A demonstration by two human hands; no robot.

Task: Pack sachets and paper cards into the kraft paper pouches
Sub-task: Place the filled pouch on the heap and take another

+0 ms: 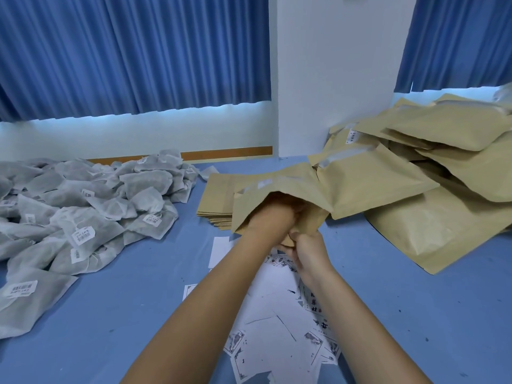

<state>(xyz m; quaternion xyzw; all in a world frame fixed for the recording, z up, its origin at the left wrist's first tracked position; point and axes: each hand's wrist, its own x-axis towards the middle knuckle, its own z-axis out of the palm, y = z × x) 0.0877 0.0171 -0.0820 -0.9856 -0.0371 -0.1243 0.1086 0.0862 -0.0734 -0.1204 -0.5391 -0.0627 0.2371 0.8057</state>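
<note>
While the blue table (pixel 124 300) carries a heap of filled tan kraft paper pouches (pixel 443 167) at right and a pile of grey mesh sachets (pixel 83 212) at left, one open kraft pouch (pixel 318 189) is held up between them, above scattered white printed paper cards (pixel 277 314). The left hand (pixel 274 214) is sunk into its mouth with the fingers hidden, so I cannot tell its grip. The right hand (pixel 307 253) pinches the pouch's lower lip.

Left hand (pixel 273 217) buried in mouth of held pouch (pixel 304 189): fingers and any contents hidden, grip unreadable. Right hand (pixel 307 253) pinches near lip, some fingers behind paper. Sachet pile (pixel 83 212) cut by left edge; label print too small to read. Filled pouch heap (pixel 443 167) runs off right edge. Paper cards (pixel 277 314) partly under forearms, cut by near edge. Flat pouch stack (pixel 216 200) half hidden behind held pouch
</note>
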